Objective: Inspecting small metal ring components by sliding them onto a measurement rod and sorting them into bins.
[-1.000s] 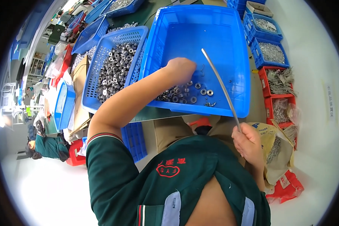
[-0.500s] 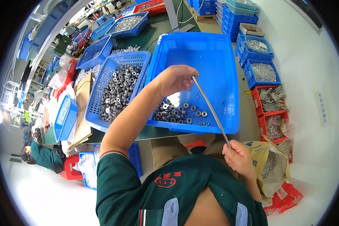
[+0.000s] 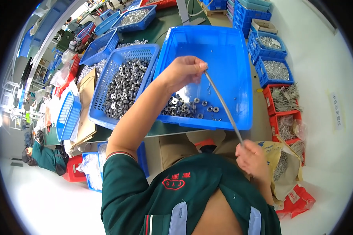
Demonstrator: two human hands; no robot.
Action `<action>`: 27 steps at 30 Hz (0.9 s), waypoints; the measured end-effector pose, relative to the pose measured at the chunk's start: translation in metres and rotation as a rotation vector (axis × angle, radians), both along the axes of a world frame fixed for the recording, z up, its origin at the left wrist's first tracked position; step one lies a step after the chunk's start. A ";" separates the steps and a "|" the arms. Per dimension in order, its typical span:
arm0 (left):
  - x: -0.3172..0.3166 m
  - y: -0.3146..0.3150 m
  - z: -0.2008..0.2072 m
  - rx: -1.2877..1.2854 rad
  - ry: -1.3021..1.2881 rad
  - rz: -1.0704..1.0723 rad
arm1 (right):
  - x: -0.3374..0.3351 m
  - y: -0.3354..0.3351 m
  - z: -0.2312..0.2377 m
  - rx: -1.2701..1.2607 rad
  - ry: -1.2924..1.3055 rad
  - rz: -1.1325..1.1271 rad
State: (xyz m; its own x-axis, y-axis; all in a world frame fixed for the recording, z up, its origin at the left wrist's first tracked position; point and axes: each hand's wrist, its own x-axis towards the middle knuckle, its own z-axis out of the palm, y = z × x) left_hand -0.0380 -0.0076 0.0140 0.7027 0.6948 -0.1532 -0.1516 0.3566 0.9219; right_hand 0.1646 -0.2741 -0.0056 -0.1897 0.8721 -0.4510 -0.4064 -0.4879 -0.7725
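A long thin metal rod (image 3: 224, 105) slants across the near right part of a large blue plastic tub (image 3: 245, 90). My left hand (image 3: 187, 71) pinches its far end between thumb and fingers, above the tub. Whether a small part is also in that pinch I cannot tell. My right hand (image 3: 253, 158) is closed around the rod's near end, outside the tub and close to my body; its fingers are slightly blurred. Below my left hand, several round metal pieces with centre holes (image 3: 179, 106) lie in the tub's near left corner. A thin bent wire (image 3: 208, 91) shows beside the rod.
Left of the tub stands a blue perforated basket (image 3: 100, 102) full of similar round pieces. Cardboard (image 3: 86, 105) leans beyond it. At right are red bins (image 3: 270, 102), stacked blue crates (image 3: 259, 72) and an open sack (image 3: 276, 188). Another person (image 3: 47, 156) sits far left.
The view has shifted a little, so the tub appears higher. My right hand has moved slightly right and its fingers have shifted on the rod. My left hand still pinches the far end.
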 end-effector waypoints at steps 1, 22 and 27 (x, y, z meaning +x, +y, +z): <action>-0.001 0.001 -0.002 0.009 -0.072 -0.020 | 0.003 -0.001 -0.001 0.050 0.173 -0.012; 0.018 -0.023 -0.047 1.195 1.376 -0.533 | -0.013 0.015 -0.019 0.173 -0.112 -0.164; 0.017 -0.011 -0.041 1.188 1.220 -0.457 | -0.012 0.017 -0.020 0.158 -0.120 -0.139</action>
